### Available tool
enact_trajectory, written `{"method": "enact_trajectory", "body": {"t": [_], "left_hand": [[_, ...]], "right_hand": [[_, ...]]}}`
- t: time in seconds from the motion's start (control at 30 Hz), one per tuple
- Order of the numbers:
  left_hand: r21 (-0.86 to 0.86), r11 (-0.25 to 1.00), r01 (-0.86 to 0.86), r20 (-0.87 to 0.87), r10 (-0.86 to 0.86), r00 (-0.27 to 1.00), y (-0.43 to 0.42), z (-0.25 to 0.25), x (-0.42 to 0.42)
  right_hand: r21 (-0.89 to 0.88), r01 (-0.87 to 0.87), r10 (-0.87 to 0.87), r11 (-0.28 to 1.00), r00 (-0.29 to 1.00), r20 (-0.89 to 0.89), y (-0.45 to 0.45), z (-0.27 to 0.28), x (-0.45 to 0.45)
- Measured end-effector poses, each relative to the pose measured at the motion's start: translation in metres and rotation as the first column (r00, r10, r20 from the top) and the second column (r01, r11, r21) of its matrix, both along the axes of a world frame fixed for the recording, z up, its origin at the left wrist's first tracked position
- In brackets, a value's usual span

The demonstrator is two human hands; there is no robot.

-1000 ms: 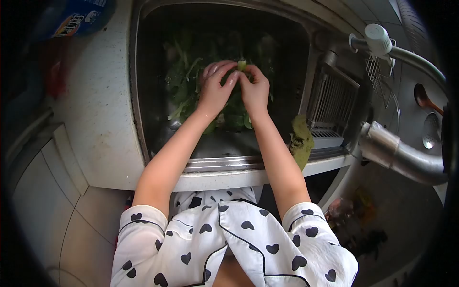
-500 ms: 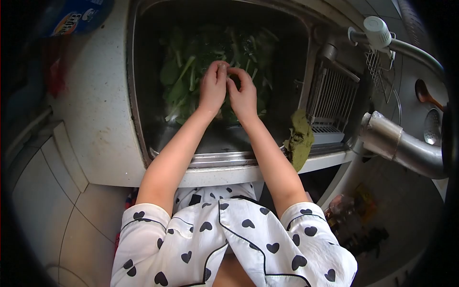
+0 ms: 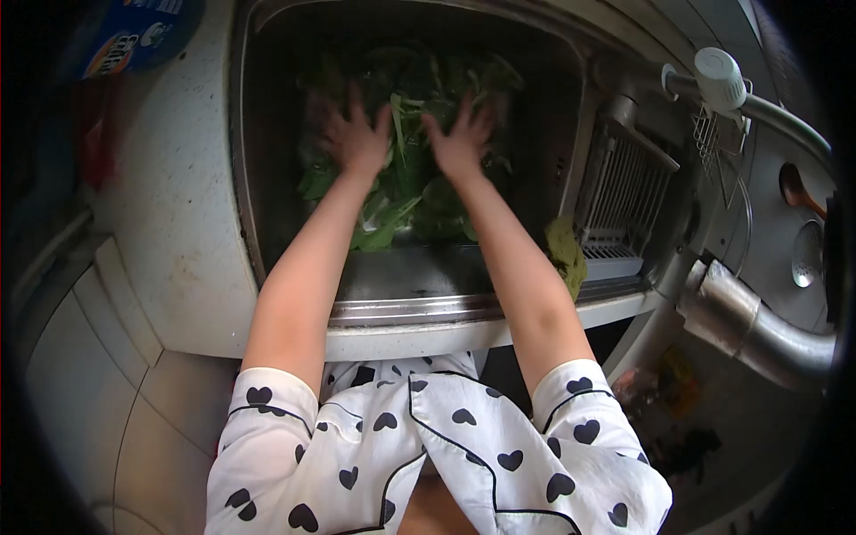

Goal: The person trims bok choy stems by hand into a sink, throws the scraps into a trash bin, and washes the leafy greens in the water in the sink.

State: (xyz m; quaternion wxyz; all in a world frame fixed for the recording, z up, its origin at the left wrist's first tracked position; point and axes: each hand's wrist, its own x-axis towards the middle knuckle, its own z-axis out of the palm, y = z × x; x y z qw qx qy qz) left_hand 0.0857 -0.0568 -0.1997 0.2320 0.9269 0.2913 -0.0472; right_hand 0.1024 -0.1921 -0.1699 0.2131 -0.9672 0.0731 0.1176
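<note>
Leafy greens [image 3: 406,160] lie in water in the metal sink [image 3: 401,283]. My left hand [image 3: 355,135] is spread over the greens on the left, its fingers apart and partly under water. To the right of it, my right hand [image 3: 461,138] is also spread, with leaves and stems between the two hands. Neither hand is closed round anything. The outer fingertips of both hands are blurred by the water.
A green cloth [image 3: 564,254] hangs over the sink's right front edge, beside a drying rack [image 3: 624,192]. A blue package [image 3: 134,40] stands at the far left on the white counter [image 3: 192,223]. Farther right are a wooden spoon [image 3: 794,187], a slotted spoon [image 3: 806,254] and a metal pipe [image 3: 749,316].
My hands were together with fingers curled above the middle of the greens. They have moved apart and spread open, lower into the water, and the greens have shifted.
</note>
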Motion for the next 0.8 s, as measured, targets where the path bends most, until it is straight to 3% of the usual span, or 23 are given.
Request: {"method": "enact_trajectory", "body": {"t": [0.1,0.13,0.17,0.2,0.23,0.27,0.3,0.33,0.37,0.4,0.43,0.47,0.5,0.53,0.6,0.67,0.73,0.77,0.8], "left_hand": [[0.076,0.912,0.404,-0.096,-0.396,0.913,0.008,-0.014,-0.013],[0.054,0.894,0.444,-0.101,-0.438,0.894,0.018,0.001,-0.009],[0.065,0.925,0.375,-0.103,-0.368,0.924,0.022,0.001,-0.011],[0.077,0.95,0.304,-0.102,-0.296,0.95,0.026,0.0,-0.011],[0.09,0.969,0.231,-0.101,-0.222,0.97,0.028,0.001,-0.011],[-0.07,0.994,0.09,-0.038,-0.093,0.995,0.018,0.016,-0.008],[-0.176,0.983,0.058,0.036,-0.052,0.998,0.008,0.003,-0.008],[-0.283,0.959,0.034,0.104,-0.005,0.995,-0.004,-0.022,-0.01],[-0.389,0.921,0.016,0.16,0.05,0.986,-0.014,-0.012,-0.008],[-0.618,0.783,-0.071,0.057,0.134,0.989,-0.018,-0.001,-0.005],[-0.667,0.742,-0.061,0.11,0.179,0.978,-0.019,0.005,-0.005],[-0.712,0.7,-0.048,0.157,0.226,0.961,-0.018,0.01,-0.005],[-0.752,0.659,-0.03,0.201,0.272,0.941,-0.017,0.016,-0.007],[-0.726,0.688,-0.011,0.163,0.187,0.969,-0.01,0.059,-0.006],[-0.771,0.633,0.066,0.209,0.153,0.966,0.001,0.084,-0.013],[-0.768,0.635,0.077,0.228,0.16,0.96,0.011,0.089,-0.014],[-0.598,0.795,0.107,0.291,0.09,0.952,0.026,0.09,-0.016],[-0.524,0.845,0.108,0.27,0.044,0.962,0.037,0.084,-0.015],[-0.358,0.934,0.02,0.137,0.032,0.99,0.04,0.066,-0.019]], "right_hand": [[-0.147,-0.205,0.195,0.968,0.978,-0.078,0.001,-0.018,-0.002],[-0.187,-0.253,0.227,0.949,0.962,-0.149,-0.01,-0.016,0.002],[-0.225,-0.302,0.254,0.927,0.942,-0.218,-0.016,-0.014,0.005],[-0.282,-0.172,0.153,0.944,0.984,-0.09,-0.018,-0.02,0.002],[-0.2,-0.061,0.053,0.978,0.997,-0.05,-0.013,-0.017,0.002],[-0.112,0.048,-0.051,0.992,0.998,-0.021,-0.005,-0.012,0.0],[-0.022,0.156,-0.156,0.987,0.988,-0.002,0.003,-0.009,-0.002],[0.195,0.19,-0.226,0.962,0.957,0.182,0.007,-0.053,-0.009],[0.471,0.291,-0.333,0.832,0.943,0.005,0.012,-0.044,-0.012],[0.683,0.396,-0.376,0.613,0.907,-0.188,0.015,-0.034,-0.01],[0.807,0.49,-0.351,0.331,0.857,-0.376,0.02,-0.017,-0.004],[0.76,0.505,-0.361,0.41,0.855,-0.373,0.022,0.008,-0.002],[0.796,0.485,-0.333,0.362,0.865,-0.376,0.02,0.023,-0.003],[0.828,0.467,-0.303,0.311,0.874,-0.379,0.017,0.036,-0.004],[0.877,0.415,-0.255,0.241,0.899,-0.355,0.01,0.059,-0.007],[0.869,0.397,-0.248,0.295,0.91,-0.331,0.003,0.085,-0.006],[0.844,0.357,-0.252,0.4,0.928,-0.273,-0.013,0.084,-0.004],[0.771,0.37,-0.223,0.519,0.929,-0.296,-0.024,0.083,-0.001],[0.606,0.287,-0.219,0.742,0.958,-0.185,-0.037,0.062,-0.002]]}}
